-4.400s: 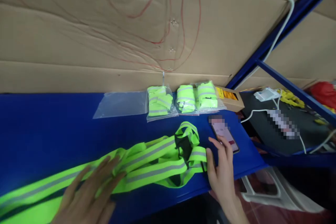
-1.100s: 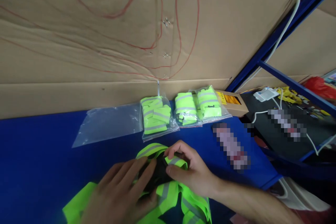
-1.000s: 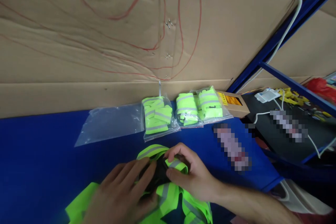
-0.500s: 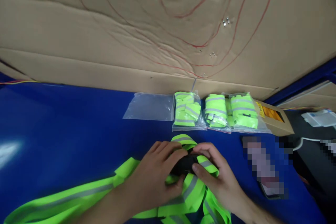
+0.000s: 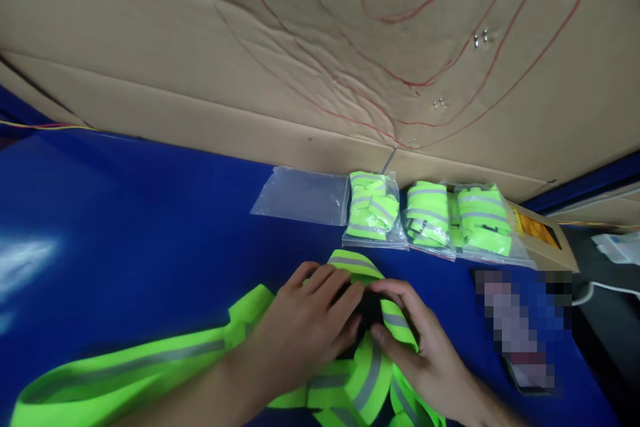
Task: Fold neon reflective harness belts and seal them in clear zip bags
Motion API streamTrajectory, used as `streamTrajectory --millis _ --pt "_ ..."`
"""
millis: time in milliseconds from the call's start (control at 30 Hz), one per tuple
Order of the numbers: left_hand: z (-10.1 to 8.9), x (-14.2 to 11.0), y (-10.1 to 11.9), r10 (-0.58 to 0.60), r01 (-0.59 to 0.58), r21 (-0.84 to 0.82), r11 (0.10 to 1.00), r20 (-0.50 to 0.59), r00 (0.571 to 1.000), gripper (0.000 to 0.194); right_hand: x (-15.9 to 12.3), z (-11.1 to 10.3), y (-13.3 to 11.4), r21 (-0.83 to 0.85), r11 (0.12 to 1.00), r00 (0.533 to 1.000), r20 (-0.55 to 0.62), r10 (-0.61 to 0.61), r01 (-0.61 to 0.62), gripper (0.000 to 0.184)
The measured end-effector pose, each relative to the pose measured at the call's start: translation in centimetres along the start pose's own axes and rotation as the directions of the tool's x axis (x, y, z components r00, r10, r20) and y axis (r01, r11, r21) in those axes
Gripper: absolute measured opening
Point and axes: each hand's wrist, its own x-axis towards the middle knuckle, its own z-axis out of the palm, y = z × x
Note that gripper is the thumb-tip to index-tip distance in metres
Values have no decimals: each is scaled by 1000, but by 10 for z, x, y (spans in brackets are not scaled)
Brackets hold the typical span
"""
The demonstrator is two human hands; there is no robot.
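A neon-green reflective strap vest [image 5: 150, 363] with grey stripes lies on the blue table [image 5: 125, 227], its straps bunched under both hands. My left hand [image 5: 305, 327] presses down on the bunched straps, its fingers close together over a black part. My right hand [image 5: 425, 353] pinches the green strap beside it, thumb against the fingers. The fingertips of both hands meet over the black part, which is mostly hidden.
An empty clear bag [image 5: 305, 195] lies near the cardboard wall [image 5: 300, 47]. To its right sit three bags of folded green straps [image 5: 374, 208] [image 5: 427, 215] [image 5: 484, 220], then a small cardboard box [image 5: 543, 240]. A phone [image 5: 520, 327] lies at the right.
The view has swung left and down. Both hands came together on the bunched end of the vest; 4.4 s ago they lay apart and flat, the right one by the phone.
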Motion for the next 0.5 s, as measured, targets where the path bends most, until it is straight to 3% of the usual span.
streamTrajectory --millis 133,300,433,500 --pt "2 -5 0 88 -85 138 987 -17 996 16 -1 2 2 -141 986 996 -8 -89 86 41" --pt "0 -5 1 147 -145 185 972 5 989 9 0 1 -2 -147 985 995 -28 -99 94 33" --pt "-2 -1 -1 85 -81 99 992 -32 996 12 0 -3 -4 -124 991 996 -74 -58 49 31" --pt "-3 1 -3 44 -43 42 998 -19 999 25 0 -7 -4 -128 991 987 -148 -54 35 29"
